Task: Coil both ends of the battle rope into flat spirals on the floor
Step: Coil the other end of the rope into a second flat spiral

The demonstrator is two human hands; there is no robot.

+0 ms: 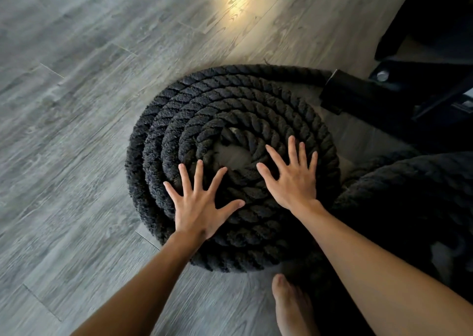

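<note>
1. A person bends over a thick black rope [217, 110] wound into a flat spiral at the centre of the frame. It lies on a grey plank floor [76, 105]. Its outer turn runs off toward a black metal frame [358, 90] at the upper right.
2. The left hand [202, 207] lies palm down on the lower left turns. Its fingers are straight and spread wide, and they grip nothing.
3. The right hand [291, 179] rests the same way, just right of the spiral's middle. Its fingers are splayed flat on the strands, pressing rather than holding.
4. More rope sits in a dark mound [409, 195] at the right edge of the frame, against the spiral's rim. It is too shadowed to tell whether it is neatly wound.
5. A bare foot [289, 307] stands at the lower centre, just beside the near edge of the spiral.
6. The rope looks heavy, coarse and fairly stiff. Its twisted strands should give plenty of grip, so slipping seems unlikely. The turns may want to spring outward, and a small gap shows at the centre.
7. Flat palms suit pressing the turns down or nudging them inward. To drag or tighten the rope, the best hold is probably a full-hand wrap round the outer turn, not the packed middle.
8. This end appears close to finished.
</note>
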